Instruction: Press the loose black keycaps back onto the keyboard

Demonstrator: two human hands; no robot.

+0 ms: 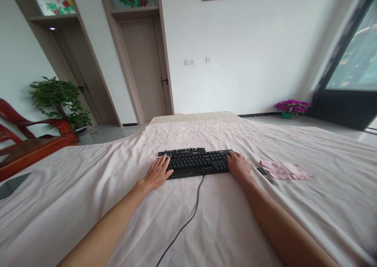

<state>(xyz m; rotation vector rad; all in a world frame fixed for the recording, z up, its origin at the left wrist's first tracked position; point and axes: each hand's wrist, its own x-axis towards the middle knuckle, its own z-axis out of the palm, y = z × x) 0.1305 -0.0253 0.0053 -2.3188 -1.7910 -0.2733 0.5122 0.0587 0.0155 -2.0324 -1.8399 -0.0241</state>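
Observation:
A black keyboard (191, 163) lies on the pale cloth in front of me, and gaps show along its near rows where the base seems bare. My left hand (158, 172) is at its left end, with fingers along the side and the thumb at the near corner. At the right end, my right hand (239, 166) has its fingers bent over the edge. Loose black keycaps (182, 150) sit in a row just beyond the far edge. A dark cable (194, 210) runs from the near edge toward me.
Right of the keyboard lie a small tool with a dark end (266, 175) and a pink cloth (287, 170). The flowered cloth (224, 227) is wrinkled. A dark flat object (13, 185) rests at far left, near a wooden chair (38, 137).

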